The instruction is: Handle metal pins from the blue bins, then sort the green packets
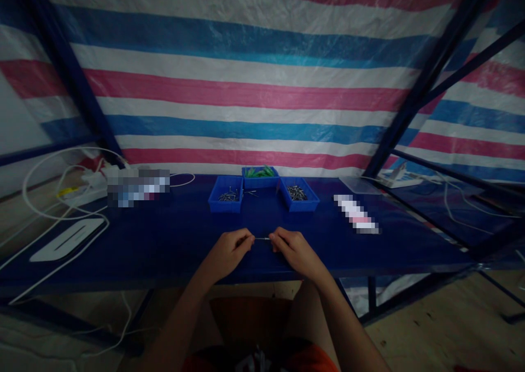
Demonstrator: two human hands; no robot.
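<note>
My left hand [239,245] and my right hand [285,243] face each other over the front of the blue table. Each is closed in a pinch. Between the fingertips stretches a thin silvery metal pin [261,239], thicker towards the right; its two ends are hidden in my fingers. I cannot tell whether it is one piece or two joined ones. Beyond my hands stand a left blue bin [225,208] with loose thin metal pieces, a right blue bin [302,206] fuller of short metal pieces, and a rear blue bin [261,182] with green pieces.
A few loose metal pieces [251,192] lie between the bins. On the left are a white flat device [68,239], white cables and a blurred-out object [139,187]. Another blurred-out object [356,214] lies on the right. Blue frame posts and striped sheeting [246,98] close off the back.
</note>
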